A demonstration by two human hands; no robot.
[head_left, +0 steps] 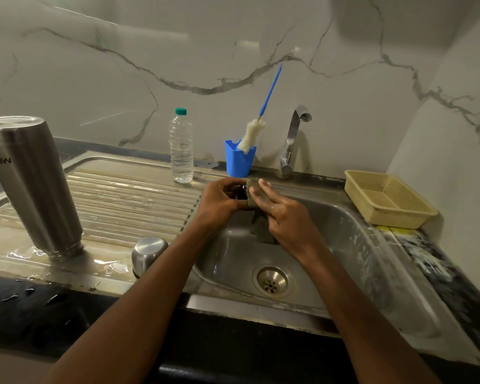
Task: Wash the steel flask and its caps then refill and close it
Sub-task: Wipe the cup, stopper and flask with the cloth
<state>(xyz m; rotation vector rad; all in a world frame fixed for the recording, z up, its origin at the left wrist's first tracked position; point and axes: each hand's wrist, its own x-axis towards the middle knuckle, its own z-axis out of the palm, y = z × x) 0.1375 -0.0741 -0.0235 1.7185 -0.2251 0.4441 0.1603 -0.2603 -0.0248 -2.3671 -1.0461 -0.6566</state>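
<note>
Over the sink (352,234), left hand (219,202) grips small dark cap (241,192); right hand (281,214) presses scrub cloth (257,198) on it. Rotate cap, scrub every groove.

two bare forearms, no sleeves, wet fingers (262,185)

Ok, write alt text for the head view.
Over the sink, the left hand holds a small dark cap while the right hand rubs it with a scrub pad. The steel flask stands inverted on the wet drainboard beside a steel cap.
</note>
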